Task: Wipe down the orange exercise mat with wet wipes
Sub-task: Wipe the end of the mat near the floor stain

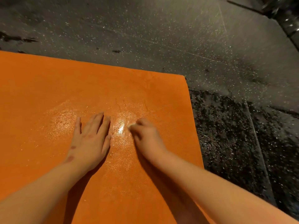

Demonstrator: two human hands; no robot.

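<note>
left hand flat, fingers straight, on orange mat; at its 3 o'clock, right hand clutches white wipe on wet sheen.

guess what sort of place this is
Likely a gym or workout room: an orange exercise mat, being wiped with a wet wipe, lies on dark speckled rubber-looking floor tiles, and a blurred shiny metal object at the top right may be equipment.

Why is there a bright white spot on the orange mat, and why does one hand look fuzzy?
In the head view, the white spot is glare, light bouncing off a wet patch of the orange mat; the right hand, gripping a wet wipe, is smeared by motion blur; the left hand, flat on the mat, looks sharper.
</note>
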